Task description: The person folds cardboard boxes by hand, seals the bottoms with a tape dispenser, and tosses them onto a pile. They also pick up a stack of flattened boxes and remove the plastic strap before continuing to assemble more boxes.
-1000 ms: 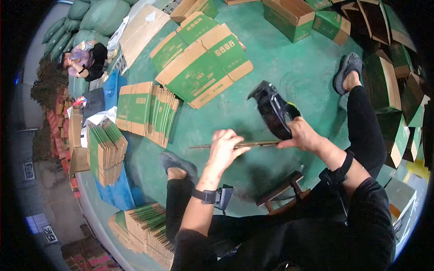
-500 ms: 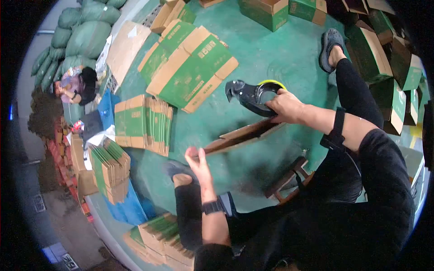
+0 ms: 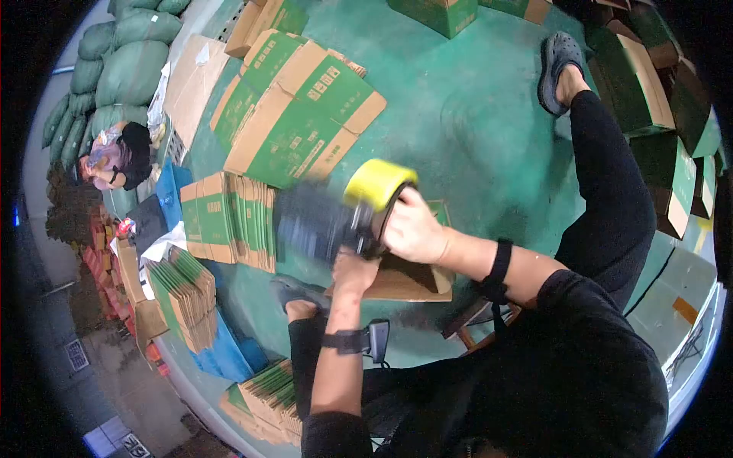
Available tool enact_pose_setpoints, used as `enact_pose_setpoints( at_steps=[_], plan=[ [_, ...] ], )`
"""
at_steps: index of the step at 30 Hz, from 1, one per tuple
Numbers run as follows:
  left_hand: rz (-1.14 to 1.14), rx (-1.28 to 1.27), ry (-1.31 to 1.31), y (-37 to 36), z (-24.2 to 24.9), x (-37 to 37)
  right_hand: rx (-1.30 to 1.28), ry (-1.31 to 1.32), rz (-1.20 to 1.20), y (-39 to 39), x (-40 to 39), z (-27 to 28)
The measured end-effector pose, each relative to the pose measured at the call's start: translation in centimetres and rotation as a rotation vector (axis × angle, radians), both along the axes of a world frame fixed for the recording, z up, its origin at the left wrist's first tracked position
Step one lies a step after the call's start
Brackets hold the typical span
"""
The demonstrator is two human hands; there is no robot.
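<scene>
My right hand (image 3: 416, 230) is wrapped round a tape dispenser (image 3: 317, 221), whose dark front end is smeared by motion. A bright yellow tape roll (image 3: 382, 182) sits in it. Just under the dispenser, my left hand (image 3: 356, 272) is closed at the left end of a cardboard box (image 3: 405, 284); its fingertips are partly hidden. The box lies low between my legs, showing a brown, shadowed interior and a bit of green at its far side. The dispenser covers much of its left part.
Flattened green-and-brown cartons (image 3: 305, 114) lie ahead, beside standing bundles of folded cartons (image 3: 229, 217). More folded cartons (image 3: 183, 294) stand at left. Formed boxes (image 3: 630, 84) pile up at right. A person (image 3: 118, 156) sits by green sacks (image 3: 134, 72). A wooden stool (image 3: 477, 324) is near my legs.
The tape dispenser has swung left and down with my right hand, turning its yellow roll into view. My left hand, spread before, has closed in beneath it. The box now shows more of its inside.
</scene>
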State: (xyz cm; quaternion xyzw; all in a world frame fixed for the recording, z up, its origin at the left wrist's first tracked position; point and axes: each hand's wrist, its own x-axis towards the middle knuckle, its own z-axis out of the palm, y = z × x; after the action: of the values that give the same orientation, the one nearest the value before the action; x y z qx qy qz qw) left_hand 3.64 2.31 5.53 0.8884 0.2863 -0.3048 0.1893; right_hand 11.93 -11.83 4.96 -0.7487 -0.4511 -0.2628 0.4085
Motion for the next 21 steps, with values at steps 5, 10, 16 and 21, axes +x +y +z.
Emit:
enact_pose_setpoints(
  at_steps=[5, 10, 16, 21],
  plan=[
    [-0.264, -0.293, 0.027, -2.6, 1.7, -1.3, -0.029, -0.11, 0.074, 1.7, -0.1, -0.8],
    [-0.3, -0.207, 0.08, -1.5, -3.3, -0.5, -0.223, 0.314, 0.025, 1.8, 1.4, 1.2],
    [-0.243, -0.028, 0.042, -2.5, -2.5, -1.7, -0.293, 0.539, -0.091, 0.9, -0.8, -1.1],
    [-0.196, 0.435, -0.557, 1.7, 2.3, -8.3, -0.328, 0.336, 0.125, -0.4, -3.1, -6.7]
  ],
)
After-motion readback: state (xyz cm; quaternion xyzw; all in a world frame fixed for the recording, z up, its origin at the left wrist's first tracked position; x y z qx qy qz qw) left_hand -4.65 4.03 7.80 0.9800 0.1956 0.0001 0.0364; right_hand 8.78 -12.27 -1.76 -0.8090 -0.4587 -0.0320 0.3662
